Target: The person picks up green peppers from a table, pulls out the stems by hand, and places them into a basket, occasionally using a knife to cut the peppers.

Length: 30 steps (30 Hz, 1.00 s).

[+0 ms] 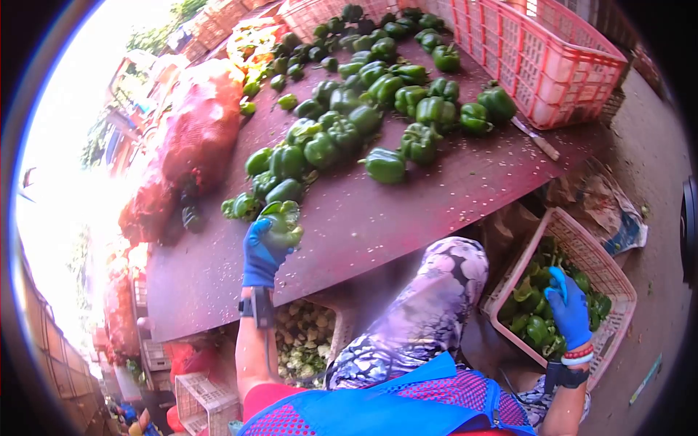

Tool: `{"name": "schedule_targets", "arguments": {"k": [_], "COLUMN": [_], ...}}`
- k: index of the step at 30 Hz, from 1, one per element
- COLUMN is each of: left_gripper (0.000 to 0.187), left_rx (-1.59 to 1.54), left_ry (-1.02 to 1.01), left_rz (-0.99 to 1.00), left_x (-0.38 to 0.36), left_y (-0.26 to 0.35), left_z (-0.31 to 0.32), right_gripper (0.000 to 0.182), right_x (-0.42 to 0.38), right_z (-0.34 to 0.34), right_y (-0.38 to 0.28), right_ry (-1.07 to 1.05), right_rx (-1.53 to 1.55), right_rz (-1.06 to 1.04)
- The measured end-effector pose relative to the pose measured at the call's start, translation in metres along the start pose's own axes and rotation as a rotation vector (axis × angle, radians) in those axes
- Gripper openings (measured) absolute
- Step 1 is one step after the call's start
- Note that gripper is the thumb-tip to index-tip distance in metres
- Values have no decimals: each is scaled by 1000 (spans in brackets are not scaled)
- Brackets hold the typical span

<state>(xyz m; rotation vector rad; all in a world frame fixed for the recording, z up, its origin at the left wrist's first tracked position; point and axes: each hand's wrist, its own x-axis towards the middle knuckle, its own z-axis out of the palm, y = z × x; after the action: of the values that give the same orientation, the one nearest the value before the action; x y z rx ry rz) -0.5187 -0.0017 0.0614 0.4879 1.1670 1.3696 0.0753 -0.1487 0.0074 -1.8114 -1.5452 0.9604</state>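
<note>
A blue glove covers my left hand (263,251), whose fingers are wrapped round a green pepper (283,224) at the table's near left part. Many more green peppers (320,149) lie spread over the reddish-brown table (349,225). My right hand (569,309), also gloved in blue, is over a pink crate (618,327) at the lower right. Green peppers and pieces (536,328) fill much of that crate. The fingers of this hand are bent together, and whatever they may hold is hidden.
A pink crate (574,76) stands at the table's back right, with a knife (536,138) beside it. Red mesh sacks (200,123) line the left side. Below the table are a container of pale cut pieces (302,338) and a white crate (207,403).
</note>
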Motion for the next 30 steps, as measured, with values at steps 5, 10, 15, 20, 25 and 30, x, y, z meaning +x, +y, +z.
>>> {"name": "schedule_targets", "arguments": {"k": [5, 10, 15, 20, 25, 30], "left_gripper": [49, 28, 22, 30, 26, 24], "left_rx": [839, 372, 659, 512, 842, 850], "left_ry": [-550, -1157, -1309, -1080, -1245, -1192], "left_rz": [541, -624, -337, -777, 142, 279], "left_x": [-38, -94, -101, -112, -109, -108], "left_y": [-72, -191, -293, -313, -336, -334], "left_z": [126, 320, 367, 369, 362, 358], "right_gripper": [69, 61, 25, 39, 36, 22], "right_x": [0, -9, -6, -17, -13, -9], "right_z": [7, -14, -19, -17, -16, -14], "right_y": [-40, -39, 16, 20, 27, 39], "right_ry": [-24, 135, 587, 726, 625, 557], "right_rx": [588, 689, 166, -426, -163, 373], "right_rz": [-36, -313, -273, -292, -174, -5]}}
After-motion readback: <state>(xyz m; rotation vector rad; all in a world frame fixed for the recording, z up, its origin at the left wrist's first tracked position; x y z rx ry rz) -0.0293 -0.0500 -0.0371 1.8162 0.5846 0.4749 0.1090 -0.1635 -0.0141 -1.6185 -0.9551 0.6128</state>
